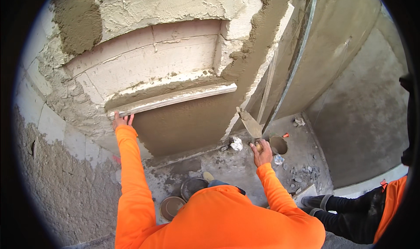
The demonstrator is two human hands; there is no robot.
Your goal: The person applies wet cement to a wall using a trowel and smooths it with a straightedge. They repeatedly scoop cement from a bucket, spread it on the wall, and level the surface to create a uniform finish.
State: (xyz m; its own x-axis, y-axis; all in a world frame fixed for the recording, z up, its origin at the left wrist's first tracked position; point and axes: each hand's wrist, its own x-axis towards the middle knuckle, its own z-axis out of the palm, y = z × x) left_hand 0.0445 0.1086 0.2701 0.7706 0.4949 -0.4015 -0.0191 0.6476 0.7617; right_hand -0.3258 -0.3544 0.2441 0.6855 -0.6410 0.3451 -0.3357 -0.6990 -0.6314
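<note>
Orange sleeves lead down to both your hands. Your left hand touches the left end of a long pale board, its fingers slightly spread; whether they close around the board, I cannot tell. That board runs along the lower front edge of a recessed niche, with wet mortar on the ledge behind it and smooth, damp plaster on the wall below. Your right hand is well apart from the board, fingers wrapped around the wooden handle of a trowel, whose blade points up and to the left and bears mortar near its tip. Just beside that hand, a bucket stands on the floor, with a crumpled whitish lump on the trowel's other side. Two round containers, a dark tub and a brownish bucket, sit close together near your body. At your right stands another person in dark trousers and boots.
</note>
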